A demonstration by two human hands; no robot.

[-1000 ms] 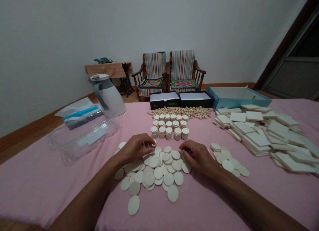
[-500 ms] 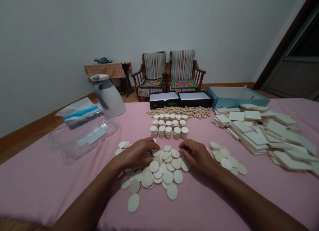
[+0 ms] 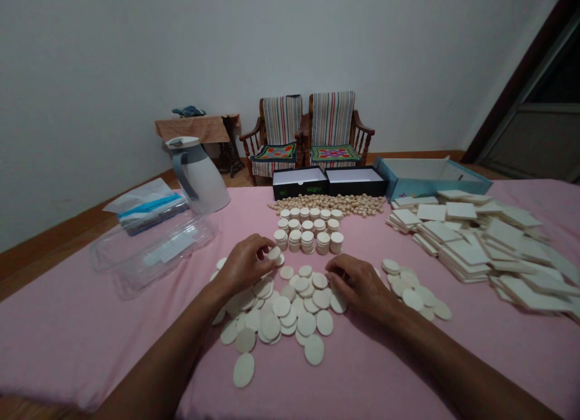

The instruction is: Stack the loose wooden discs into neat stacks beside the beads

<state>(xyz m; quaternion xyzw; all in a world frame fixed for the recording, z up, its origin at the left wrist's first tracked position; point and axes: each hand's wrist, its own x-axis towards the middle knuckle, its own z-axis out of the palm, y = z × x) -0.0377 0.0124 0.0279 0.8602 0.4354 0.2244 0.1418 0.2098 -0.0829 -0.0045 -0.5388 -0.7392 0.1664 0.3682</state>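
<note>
- Left hand: thumb and fingertips pinch a pale round disc just above the cloth, at the far left edge of the loose pile. Another disc shows right beside it.
- Right hand: loosely curled, low at the right side of the pile, fingers bent inward. Can't tell if it grips anything (palm side is hidden).
- Loose discs: overlapping heap between and under the hands, on the pink cloth.
- Disc stacks: short upright columns in rows, beyond the hands. More loose discs lie right of the right hand.
- Farther out: small tan beads, then two black boxes. Square tiles heap up on the right, near the blue box.
- Handling, my read: discs look like thin wood, so light, stiff, a bit dry, not very slippery. Edges could chip if forced.
- Grip: opposite points on the rim, light pinch. Flat ones need a nail under the edge; overlapping ones may drag neighbours.
</note>
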